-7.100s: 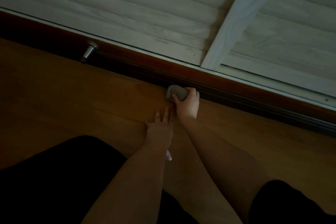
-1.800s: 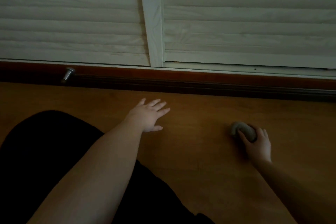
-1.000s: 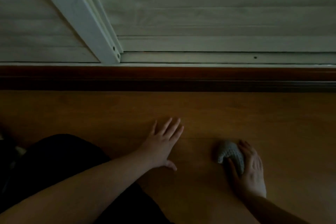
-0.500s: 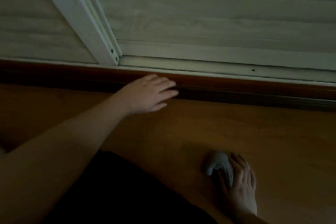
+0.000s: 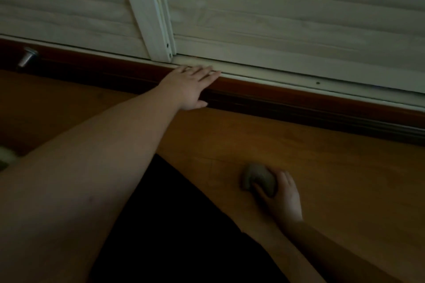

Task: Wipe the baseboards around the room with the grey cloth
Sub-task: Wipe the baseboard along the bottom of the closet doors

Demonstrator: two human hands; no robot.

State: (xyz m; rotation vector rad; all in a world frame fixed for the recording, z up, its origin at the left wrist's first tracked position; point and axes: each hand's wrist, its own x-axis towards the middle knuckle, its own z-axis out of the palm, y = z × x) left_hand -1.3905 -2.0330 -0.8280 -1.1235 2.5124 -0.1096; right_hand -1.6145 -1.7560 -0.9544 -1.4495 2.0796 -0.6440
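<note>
In the upper middle of the frame my left hand [image 5: 189, 86] lies open and flat on the dark red baseboard [image 5: 299, 96], probably to steady me, while at lower right my right hand [image 5: 281, 197] grips the balled grey cloth [image 5: 258, 179] against the wooden floor [image 5: 345, 179], well short of the baseboard.

No text, label, brand, number or sign can be read anywhere in the dim frame, neither on the white slatted panels nor on the floor.
</note>
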